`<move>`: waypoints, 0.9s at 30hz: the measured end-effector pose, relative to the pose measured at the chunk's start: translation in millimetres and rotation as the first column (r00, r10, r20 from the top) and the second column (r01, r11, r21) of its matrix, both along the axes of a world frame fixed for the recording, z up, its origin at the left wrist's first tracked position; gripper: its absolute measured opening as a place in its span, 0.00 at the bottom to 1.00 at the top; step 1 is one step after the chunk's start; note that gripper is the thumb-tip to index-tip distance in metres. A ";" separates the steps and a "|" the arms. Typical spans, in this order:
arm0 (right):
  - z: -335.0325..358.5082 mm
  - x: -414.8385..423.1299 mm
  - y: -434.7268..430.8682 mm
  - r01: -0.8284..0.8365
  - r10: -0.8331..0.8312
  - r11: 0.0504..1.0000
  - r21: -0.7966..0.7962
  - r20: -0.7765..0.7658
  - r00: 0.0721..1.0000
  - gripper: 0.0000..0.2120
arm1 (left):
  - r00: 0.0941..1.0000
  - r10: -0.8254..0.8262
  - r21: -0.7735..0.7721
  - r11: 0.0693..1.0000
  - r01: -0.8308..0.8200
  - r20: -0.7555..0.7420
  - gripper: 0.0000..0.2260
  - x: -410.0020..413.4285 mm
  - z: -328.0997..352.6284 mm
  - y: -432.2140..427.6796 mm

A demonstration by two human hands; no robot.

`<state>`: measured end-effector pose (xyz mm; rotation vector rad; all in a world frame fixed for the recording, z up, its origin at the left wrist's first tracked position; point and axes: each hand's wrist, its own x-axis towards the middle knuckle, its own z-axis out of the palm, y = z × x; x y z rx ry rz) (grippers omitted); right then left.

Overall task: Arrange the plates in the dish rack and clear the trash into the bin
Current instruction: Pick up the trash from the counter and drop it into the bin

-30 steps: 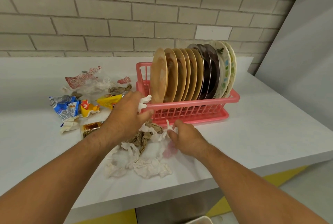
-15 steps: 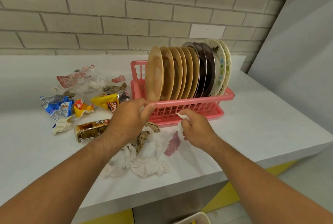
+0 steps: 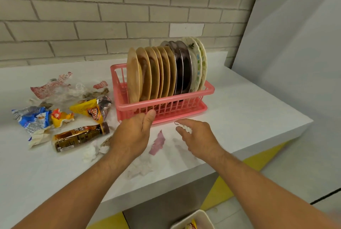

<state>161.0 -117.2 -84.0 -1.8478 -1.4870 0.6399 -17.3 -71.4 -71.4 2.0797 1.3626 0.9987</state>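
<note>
- dish rack [image 3: 166, 107], just beyond left hand [image 3: 132, 133]: pink plastic, smooth, slight sheen.
- tan plates [image 3: 133, 75]: matt, wood-like look.
- dark plates [image 3: 181, 70]: glossy.
- patterned plates [image 3: 198, 62]: white, glazed look.
- paper scrap [image 3: 186, 128], pinched in right hand [image 3: 199, 138]: white tissue, soft, crumpled.
- bottle [image 3: 79, 135], left of left hand: brown plastic, glossy label.
- wrappers [image 3: 90, 111], beyond bottle: crinkled glossy film, silvery inside.
- worktop [image 3: 249, 114]: white, smooth, matt.

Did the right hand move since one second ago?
Yes. The right hand, pinching a white paper scrap, moved right along the front of the pink dish rack, from near its middle toward its right end.
</note>
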 end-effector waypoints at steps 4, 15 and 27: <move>1.2 34.0 -25.0 -0.005 0.011 0.999 -0.044 0.153 0.988 0.30 | 1.000 0.024 0.117 0.993 -0.024 -0.006 0.23 34.2 -0.8 -28.4; -68.7 133.5 -105.6 -0.166 0.132 0.970 -0.175 -0.194 0.972 0.09 | 0.993 -0.042 -0.064 0.997 0.035 -0.111 0.09 124.9 -66.1 -116.9; -269.2 160.8 -143.3 0.040 -0.044 0.954 -0.298 -0.009 0.999 0.23 | 0.872 -0.118 -0.342 0.938 -0.059 -0.475 0.22 138.1 -249.5 -150.7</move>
